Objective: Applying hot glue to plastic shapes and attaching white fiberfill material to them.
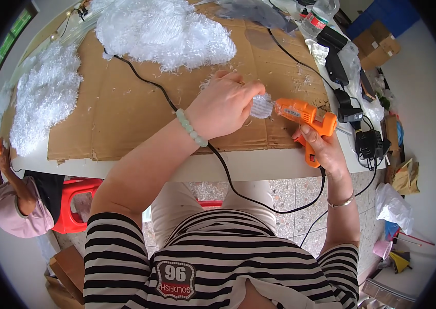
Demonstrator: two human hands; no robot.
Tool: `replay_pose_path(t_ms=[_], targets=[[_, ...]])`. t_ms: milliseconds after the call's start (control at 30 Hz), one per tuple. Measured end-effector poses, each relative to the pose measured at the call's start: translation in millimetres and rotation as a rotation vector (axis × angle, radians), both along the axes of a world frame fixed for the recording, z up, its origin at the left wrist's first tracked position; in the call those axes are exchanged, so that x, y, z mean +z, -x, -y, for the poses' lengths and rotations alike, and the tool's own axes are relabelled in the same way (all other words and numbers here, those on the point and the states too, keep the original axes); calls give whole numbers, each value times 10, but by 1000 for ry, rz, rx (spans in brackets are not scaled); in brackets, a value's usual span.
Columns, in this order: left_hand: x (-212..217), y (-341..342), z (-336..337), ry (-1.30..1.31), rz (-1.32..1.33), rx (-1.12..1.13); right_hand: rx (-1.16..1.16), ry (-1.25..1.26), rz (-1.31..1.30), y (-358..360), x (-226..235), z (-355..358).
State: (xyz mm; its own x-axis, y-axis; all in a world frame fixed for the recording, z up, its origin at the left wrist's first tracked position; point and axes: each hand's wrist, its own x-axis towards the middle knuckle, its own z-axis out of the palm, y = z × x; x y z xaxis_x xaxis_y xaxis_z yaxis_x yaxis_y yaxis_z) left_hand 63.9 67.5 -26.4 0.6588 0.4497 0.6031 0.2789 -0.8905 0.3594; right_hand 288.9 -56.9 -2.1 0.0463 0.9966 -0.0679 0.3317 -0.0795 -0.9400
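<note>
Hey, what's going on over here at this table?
A person's left hand holds a small, clear, roundish piece over a cardboard sheet. The right hand grips an orange glue gun, its nozzle pointed at that piece; whether they touch is hard to tell. Two shaggy white heaps lie ahead and to the left. Another person is at the far left.

The badge (175, 279) on my striped shirt (259, 252) has numbers and letters. My orange glue gun (308, 112) has print too tiny to read.
</note>
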Motion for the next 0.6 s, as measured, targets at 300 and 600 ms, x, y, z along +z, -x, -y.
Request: replay_pose_path(t_ms=[300, 600], targets=[[-3, 23, 14, -11, -7, 16, -13, 18, 32, 34, 26, -22], [-33, 29, -7, -26, 28, 4, 1, -12, 87, 16, 23, 17]])
